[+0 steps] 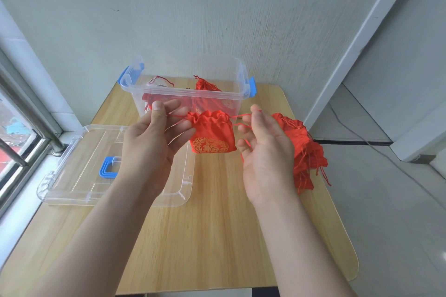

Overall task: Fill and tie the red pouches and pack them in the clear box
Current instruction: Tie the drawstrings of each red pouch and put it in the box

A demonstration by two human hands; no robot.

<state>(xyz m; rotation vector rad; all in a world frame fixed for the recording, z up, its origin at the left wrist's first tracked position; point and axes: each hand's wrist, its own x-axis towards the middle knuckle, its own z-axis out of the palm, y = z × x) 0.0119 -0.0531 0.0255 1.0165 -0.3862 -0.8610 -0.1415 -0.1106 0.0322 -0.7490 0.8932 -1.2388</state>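
Red pouch hangs upright above the bench, just near of the clear box. Its gathered mouth points up and the gold emblem sits low, facing near. The drawstrings run left to right. The left hand grip pinches the left end, and the right hand grip pinches the right end. Spare pouches lie heaped at right.

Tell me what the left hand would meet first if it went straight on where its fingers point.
Probably the red pouch, hanging just beyond the fingertips of the left hand. The clear box stands behind it, though depth is unclear.
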